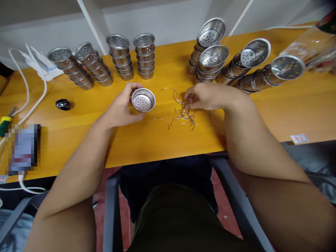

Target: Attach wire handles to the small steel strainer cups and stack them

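My left hand (pixel 123 106) is wrapped round a small perforated metal cup (pixel 143 99), holding it just above the yellow wooden table (pixel 162 140) with its open mouth facing me. My right hand (pixel 203 96) is pinched over a loose pile of thin curved wire handles (pixel 183 113) lying on the table right of the cup; its fingertips press together on one of the wires.
Stacks of the same perforated cups stand at the back left (pixel 84 66) and back middle (pixel 144 56), and several leaning stacks lie at the back right (pixel 236 63). White cables (pixel 28 87), a black knob (pixel 63 104) and a screwdriver (pixel 5 122) lie at the left.
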{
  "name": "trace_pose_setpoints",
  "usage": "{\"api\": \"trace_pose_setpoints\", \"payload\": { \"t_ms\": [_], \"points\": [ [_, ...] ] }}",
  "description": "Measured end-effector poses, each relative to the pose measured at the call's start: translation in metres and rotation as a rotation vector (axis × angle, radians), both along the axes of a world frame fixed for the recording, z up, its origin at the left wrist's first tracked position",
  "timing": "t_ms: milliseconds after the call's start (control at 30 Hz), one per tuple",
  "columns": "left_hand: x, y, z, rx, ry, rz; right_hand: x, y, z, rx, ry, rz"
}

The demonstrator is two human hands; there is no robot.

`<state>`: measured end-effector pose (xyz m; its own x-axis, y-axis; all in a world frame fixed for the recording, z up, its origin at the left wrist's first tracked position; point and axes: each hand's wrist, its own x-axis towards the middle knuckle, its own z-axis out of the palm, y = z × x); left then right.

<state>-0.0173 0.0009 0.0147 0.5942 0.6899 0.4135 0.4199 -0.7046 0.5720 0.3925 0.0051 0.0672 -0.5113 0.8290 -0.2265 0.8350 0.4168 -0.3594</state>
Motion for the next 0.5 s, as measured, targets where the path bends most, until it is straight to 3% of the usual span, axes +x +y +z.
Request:
{"api": "trace_pose_setpoints", "payload": {
  "t_ms": [100, 200, 333, 500],
  "points": [
    [0.005, 0.004, -0.011, 0.026, -0.067, 0.036, -0.015, -0.005, 0.000, 0.058, -0.210, -0.019],
    [0.007, 0.006, -0.016, 0.071, -0.083, 0.031, -0.025, -0.007, 0.000, 0.129, -0.260, -0.003],
    [0.006, 0.007, -0.017, 0.091, -0.085, 0.041, -0.019, -0.003, -0.001, 0.107, -0.151, 0.044],
    [0.007, 0.010, -0.021, 0.109, -0.085, 0.052, -0.008, 0.001, 0.000, 0.139, 0.046, -0.007]
  ]
}}
